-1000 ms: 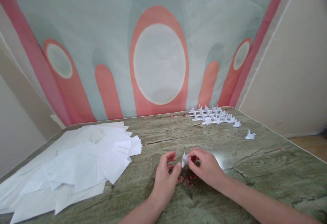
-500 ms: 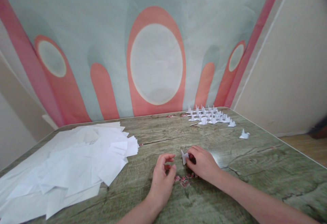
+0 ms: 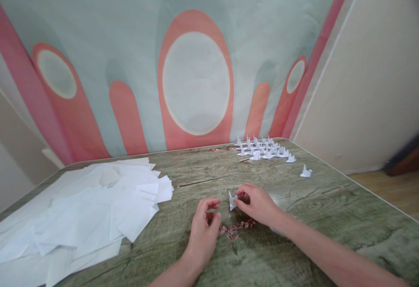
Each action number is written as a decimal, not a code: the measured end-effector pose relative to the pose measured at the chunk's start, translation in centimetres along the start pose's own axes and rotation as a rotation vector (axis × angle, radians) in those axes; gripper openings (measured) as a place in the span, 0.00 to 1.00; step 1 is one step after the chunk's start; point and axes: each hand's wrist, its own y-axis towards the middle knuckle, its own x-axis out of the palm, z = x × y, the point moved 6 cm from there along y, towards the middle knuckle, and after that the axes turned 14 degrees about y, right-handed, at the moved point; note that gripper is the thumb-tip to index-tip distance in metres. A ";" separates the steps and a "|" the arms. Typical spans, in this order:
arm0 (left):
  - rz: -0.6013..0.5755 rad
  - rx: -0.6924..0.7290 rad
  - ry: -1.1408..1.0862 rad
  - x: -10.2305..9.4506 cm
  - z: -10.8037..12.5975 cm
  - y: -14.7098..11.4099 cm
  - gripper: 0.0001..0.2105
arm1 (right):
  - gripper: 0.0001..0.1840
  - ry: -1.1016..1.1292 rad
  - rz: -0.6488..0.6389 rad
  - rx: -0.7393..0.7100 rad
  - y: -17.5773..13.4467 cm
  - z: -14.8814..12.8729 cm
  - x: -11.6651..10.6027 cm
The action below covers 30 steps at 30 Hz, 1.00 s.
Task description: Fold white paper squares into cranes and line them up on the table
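A small white paper crane (image 3: pixel 232 201) is pinched at its right side by the fingers of my right hand (image 3: pixel 257 202), just above the middle of the table. My fingertips hide part of it. To its left, my left hand (image 3: pixel 204 228) is curved with thumb and fingers apart, holding nothing and not touching the crane. Farther back on the right stands a group of several folded paper cranes (image 3: pixel 256 155). One single crane (image 3: pixel 306 172) sits apart from them, nearer the right edge.
A wide heap of loose white paper sheets (image 3: pixel 94 208) covers the left side of the wood-patterned table (image 3: pixel 196 173). Behind the table hangs a backdrop (image 3: pixel 196 81) with pink arches. A plain wall (image 3: pixel 366 81) rises on the right.
The view has shifted slightly, so everything sits a little farther left. The crane stays in my right hand, its pointed part now more visible. My left hand remains apart from it.
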 end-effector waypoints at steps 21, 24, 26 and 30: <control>-0.088 -0.052 -0.020 0.4 0.3 0.2 0.11 | 0.05 -0.298 -0.105 -0.030 -0.2 -1.6 1.5; -0.088 -0.038 -0.003 0.4 0.4 0.2 0.10 | 0.04 -0.286 -0.081 -0.016 0.1 -1.4 0.4; -0.077 -0.030 0.009 0.2 0.5 0.2 0.10 | 0.06 -0.289 -0.016 0.032 1.0 -0.3 -1.5; -0.055 -0.009 0.023 0.1 0.5 0.3 0.10 | 0.12 -0.338 0.175 0.211 3.6 4.3 -8.4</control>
